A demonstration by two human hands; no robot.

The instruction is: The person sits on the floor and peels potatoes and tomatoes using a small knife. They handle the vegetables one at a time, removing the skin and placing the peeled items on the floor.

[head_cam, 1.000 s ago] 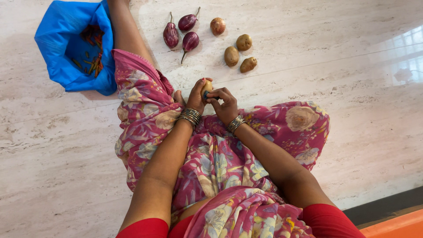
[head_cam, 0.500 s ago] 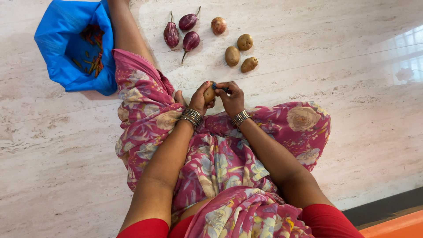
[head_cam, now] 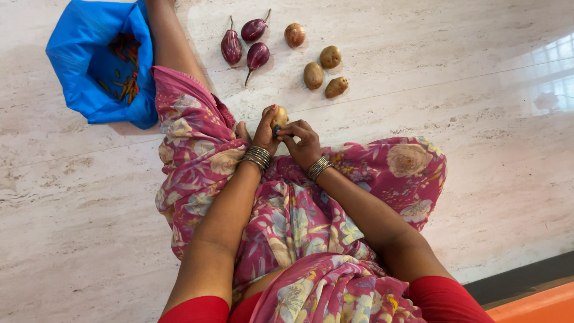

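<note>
The potato [head_cam: 280, 115] sits upright in the left hand [head_cam: 265, 130], its pale top showing above the thumb and fingers, which are closed round its lower half. Half a second ago the right hand [head_cam: 302, 142] was up at the potato's top, at about 2 o'clock from it; now it has dropped back to about 4 o'clock, as it was a second ago, with the small dark-handled peeler [head_cam: 277, 129] pinched in its fingers and pressed to the potato's lower side. That up-and-back run reads as one peeling stroke finished and the tool reset for another, so the peeling is likely mid-way. Both hands meet just above the lap of the pink floral cloth [head_cam: 299, 215].

On the marble floor [head_cam: 454, 90], three more potatoes [head_cam: 313, 75] lie at 1 o'clock, an onion [head_cam: 294, 34] beyond them, and three small aubergines [head_cam: 231, 47] at 11 o'clock. A blue bag [head_cam: 84, 78] with scraps lies well apart at 10 o'clock.
</note>
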